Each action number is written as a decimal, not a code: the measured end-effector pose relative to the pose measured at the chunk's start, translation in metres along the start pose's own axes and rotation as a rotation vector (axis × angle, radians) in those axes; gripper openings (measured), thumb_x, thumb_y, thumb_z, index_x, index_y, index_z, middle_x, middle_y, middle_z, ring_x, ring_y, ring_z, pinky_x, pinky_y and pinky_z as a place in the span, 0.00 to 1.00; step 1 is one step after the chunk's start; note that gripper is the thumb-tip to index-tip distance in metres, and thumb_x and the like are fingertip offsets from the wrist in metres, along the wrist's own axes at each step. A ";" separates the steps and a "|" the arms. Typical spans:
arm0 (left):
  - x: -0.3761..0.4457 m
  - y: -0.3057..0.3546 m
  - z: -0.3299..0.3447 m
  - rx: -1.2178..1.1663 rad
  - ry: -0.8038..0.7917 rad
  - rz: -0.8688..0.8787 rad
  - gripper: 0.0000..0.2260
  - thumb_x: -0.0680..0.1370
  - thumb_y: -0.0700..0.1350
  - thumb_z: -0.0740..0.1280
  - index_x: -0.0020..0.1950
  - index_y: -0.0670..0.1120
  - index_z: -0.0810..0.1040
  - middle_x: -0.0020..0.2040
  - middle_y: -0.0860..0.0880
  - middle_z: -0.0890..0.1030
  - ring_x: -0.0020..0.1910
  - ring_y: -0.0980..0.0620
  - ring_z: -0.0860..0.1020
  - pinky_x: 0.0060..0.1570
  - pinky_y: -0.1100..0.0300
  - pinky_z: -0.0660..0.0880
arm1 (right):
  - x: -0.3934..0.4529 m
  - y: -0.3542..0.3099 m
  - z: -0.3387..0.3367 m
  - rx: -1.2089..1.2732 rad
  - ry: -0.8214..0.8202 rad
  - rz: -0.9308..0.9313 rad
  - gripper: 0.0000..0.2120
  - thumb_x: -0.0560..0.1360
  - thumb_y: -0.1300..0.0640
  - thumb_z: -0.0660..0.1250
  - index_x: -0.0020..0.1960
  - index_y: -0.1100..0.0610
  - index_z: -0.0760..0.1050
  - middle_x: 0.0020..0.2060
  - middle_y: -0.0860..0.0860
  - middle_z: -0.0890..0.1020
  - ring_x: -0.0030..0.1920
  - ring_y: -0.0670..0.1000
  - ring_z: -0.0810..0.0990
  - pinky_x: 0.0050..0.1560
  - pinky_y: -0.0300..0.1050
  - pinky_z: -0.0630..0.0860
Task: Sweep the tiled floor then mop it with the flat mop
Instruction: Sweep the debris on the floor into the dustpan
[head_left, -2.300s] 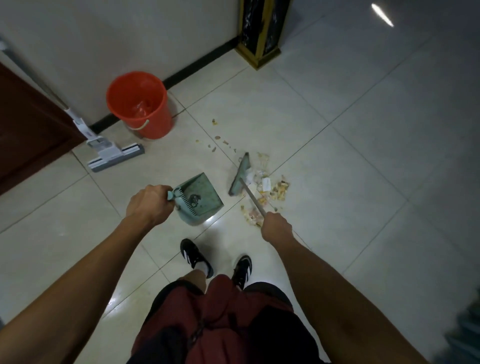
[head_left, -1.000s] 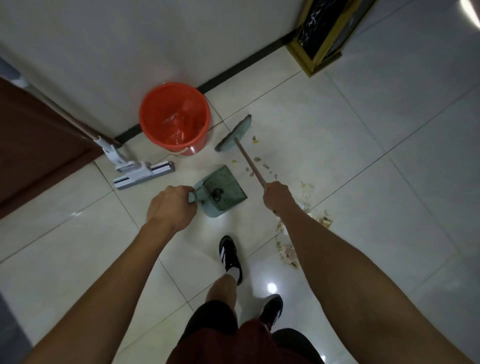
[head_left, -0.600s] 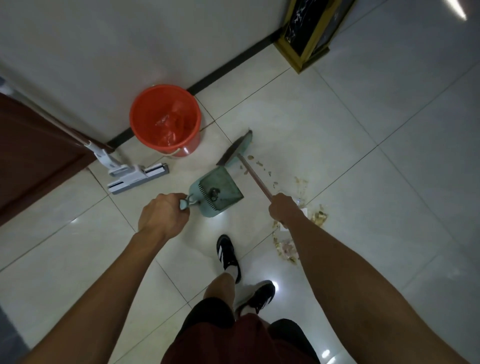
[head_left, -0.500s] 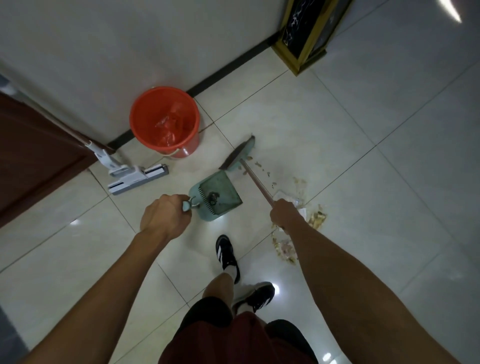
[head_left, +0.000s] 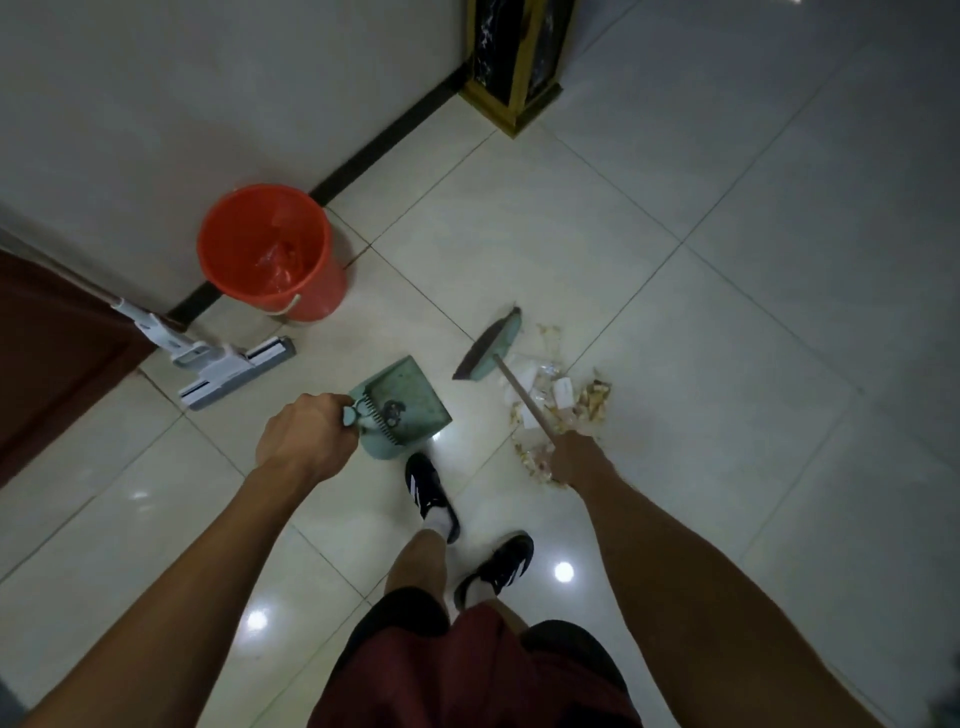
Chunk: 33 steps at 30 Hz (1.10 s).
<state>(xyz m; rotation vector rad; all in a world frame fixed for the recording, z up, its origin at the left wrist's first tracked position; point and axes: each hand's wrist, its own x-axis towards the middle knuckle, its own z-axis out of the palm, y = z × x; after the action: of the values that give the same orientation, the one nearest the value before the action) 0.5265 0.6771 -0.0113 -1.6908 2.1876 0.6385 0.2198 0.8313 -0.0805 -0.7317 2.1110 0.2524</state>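
My left hand (head_left: 306, 439) grips the handle of a green dustpan (head_left: 405, 405) held low over the white tiled floor (head_left: 701, 322). My right hand (head_left: 574, 460) grips the thin handle of a green broom (head_left: 491, 345), whose head rests on the tiles just left of a heap of paper scraps and crumbs (head_left: 558, 395). The dustpan's mouth faces the broom head, a short gap apart. A flat mop (head_left: 234, 366) leans against the wall at the left, its head on the floor.
An orange bucket (head_left: 270, 254) with a liner stands by the wall beside the mop. A dark wooden door (head_left: 47, 353) is at the left. A black and gold stand (head_left: 514, 57) sits at the wall's corner. My two feet (head_left: 431, 493) are just below the dustpan.
The broom swept back from beside the bucket to the heap, dragging the stray crumbs along. The dustpan stayed in my left hand and shifted little.
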 end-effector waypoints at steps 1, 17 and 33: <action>-0.004 0.007 0.002 0.008 -0.003 0.013 0.07 0.74 0.50 0.65 0.48 0.54 0.81 0.43 0.46 0.82 0.41 0.41 0.80 0.40 0.53 0.78 | -0.007 0.013 0.003 0.004 0.000 0.007 0.14 0.79 0.59 0.62 0.64 0.62 0.75 0.55 0.57 0.82 0.55 0.58 0.82 0.55 0.51 0.80; -0.030 0.109 -0.010 0.159 0.044 0.280 0.06 0.73 0.48 0.67 0.48 0.51 0.82 0.45 0.43 0.83 0.43 0.39 0.81 0.39 0.54 0.77 | -0.078 0.139 0.024 0.149 0.110 0.102 0.13 0.76 0.57 0.62 0.58 0.59 0.76 0.51 0.55 0.81 0.50 0.57 0.83 0.52 0.50 0.80; 0.103 0.096 -0.089 0.174 -0.073 0.387 0.04 0.76 0.49 0.66 0.42 0.51 0.77 0.42 0.44 0.82 0.41 0.39 0.81 0.40 0.52 0.79 | 0.001 0.006 -0.044 0.381 0.158 0.148 0.13 0.79 0.56 0.60 0.59 0.61 0.78 0.49 0.57 0.83 0.46 0.58 0.84 0.47 0.52 0.83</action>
<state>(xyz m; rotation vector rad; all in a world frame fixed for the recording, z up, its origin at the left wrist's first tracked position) 0.4098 0.5652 0.0293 -1.1513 2.4570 0.5694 0.1863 0.8166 -0.0551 -0.3800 2.2757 -0.1326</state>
